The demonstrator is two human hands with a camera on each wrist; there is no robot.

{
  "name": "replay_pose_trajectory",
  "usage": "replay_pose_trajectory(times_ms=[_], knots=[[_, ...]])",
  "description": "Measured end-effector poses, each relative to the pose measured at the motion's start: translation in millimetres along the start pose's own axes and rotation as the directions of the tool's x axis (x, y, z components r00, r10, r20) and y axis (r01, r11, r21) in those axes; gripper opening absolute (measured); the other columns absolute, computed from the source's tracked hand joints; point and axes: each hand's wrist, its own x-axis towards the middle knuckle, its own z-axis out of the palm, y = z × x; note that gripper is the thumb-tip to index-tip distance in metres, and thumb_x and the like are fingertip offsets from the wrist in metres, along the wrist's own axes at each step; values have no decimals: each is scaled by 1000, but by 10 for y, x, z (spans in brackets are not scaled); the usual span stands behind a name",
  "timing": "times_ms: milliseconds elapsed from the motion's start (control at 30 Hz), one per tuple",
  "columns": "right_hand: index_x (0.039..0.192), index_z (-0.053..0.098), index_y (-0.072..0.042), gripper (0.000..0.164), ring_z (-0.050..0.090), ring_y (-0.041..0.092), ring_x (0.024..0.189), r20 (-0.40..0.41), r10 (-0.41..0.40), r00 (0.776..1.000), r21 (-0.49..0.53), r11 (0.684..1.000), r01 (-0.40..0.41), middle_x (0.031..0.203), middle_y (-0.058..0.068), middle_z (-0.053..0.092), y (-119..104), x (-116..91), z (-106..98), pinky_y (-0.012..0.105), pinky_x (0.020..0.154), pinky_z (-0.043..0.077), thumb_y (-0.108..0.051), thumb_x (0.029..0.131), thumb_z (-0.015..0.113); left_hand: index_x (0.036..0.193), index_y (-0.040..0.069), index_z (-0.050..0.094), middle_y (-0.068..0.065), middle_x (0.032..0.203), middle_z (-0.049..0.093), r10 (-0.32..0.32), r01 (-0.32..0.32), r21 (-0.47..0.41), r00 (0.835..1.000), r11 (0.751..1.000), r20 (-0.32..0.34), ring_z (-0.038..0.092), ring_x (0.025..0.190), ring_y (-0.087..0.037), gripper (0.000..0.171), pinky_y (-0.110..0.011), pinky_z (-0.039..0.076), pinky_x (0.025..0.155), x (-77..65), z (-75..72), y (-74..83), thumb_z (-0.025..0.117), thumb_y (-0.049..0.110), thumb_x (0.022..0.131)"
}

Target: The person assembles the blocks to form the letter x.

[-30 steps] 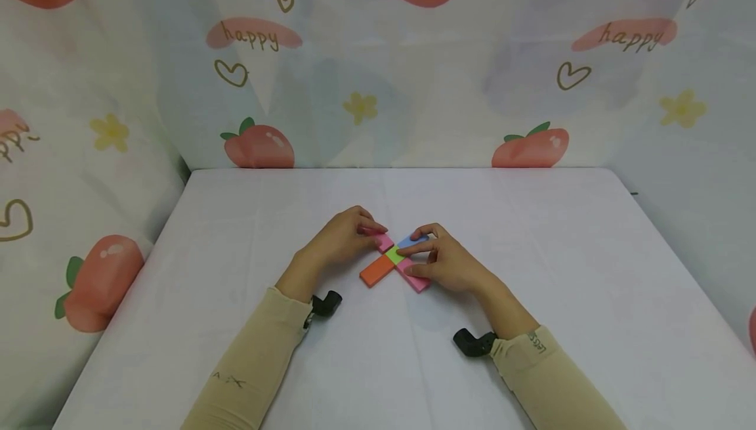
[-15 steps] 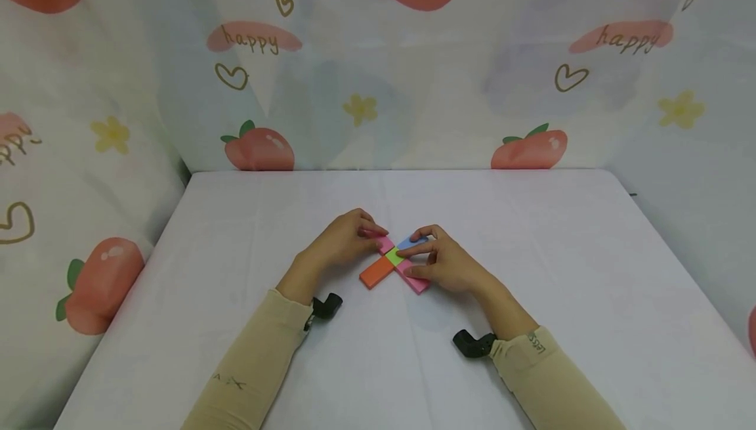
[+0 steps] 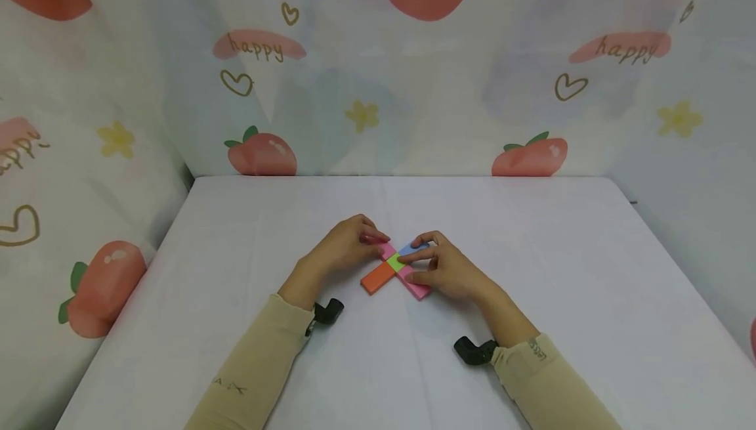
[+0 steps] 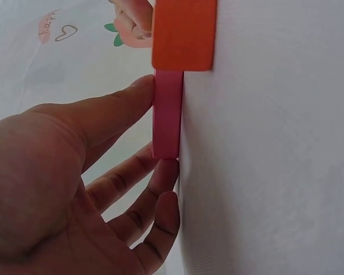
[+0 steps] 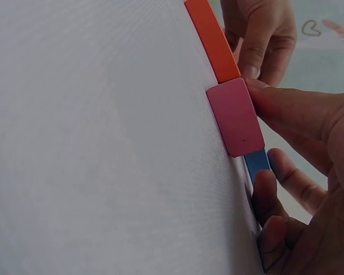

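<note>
Flat blocks lie on the white table in an X. A green block [image 3: 395, 262] is at the centre. An orange block [image 3: 378, 278] reaches to the near left, and a blue block [image 3: 413, 247] to the far right. One pink block [image 3: 386, 250] forms the far left arm; a second pink block [image 3: 415, 285] forms the near right one. My left hand [image 3: 347, 245] pinches the far left pink block, thumb on top and fingertips at its outer end. My right hand [image 3: 451, 266] rests spread over the X: index finger on green, thumb at the near pink block, other fingertips at blue.
The white table [image 3: 555, 239] extends around the blocks. A patterned curtain [image 3: 425, 88] stands behind its far edge and along the left. Black wrist cameras [image 3: 474, 351] stick out inward from both beige sleeves [image 3: 254, 364].
The far left pink block now sits closer against the green one, moved slightly by my left hand. My right hand keeps its place. The head view has tilted up a little.
</note>
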Motion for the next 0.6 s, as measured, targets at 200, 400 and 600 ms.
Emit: replay_pose_trajectory(times_ms=[200,400,600], knots=[[122,79,-26,33,53,19,83,-3,0,1000,-1,1000,0,141,3,47,13,-12,27,29,75,43,-26,89,83,122,29,79,3,118,60,1,-1,19,1000,1000,-4,57,109,-17,26,-36,50,96,-6,26,-7,76,30,96],[121,79,-26,32,54,20,81,-1,20,1000,17,1000,-20,143,3,46,22,-18,46,29,74,44,-26,89,83,122,28,78,3,118,60,0,0,12,1000,1000,3,56,110,-17,27,-36,49,96,-22,28,0,76,30,96],[121,79,-26,32,55,20,80,-4,9,1000,9,1000,-9,143,3,46,-5,-1,25,28,73,44,-26,89,83,123,29,78,3,120,61,2,-2,9,1000,1000,-14,58,113,-17,27,-38,49,99,-20,-2,-4,76,30,95]])
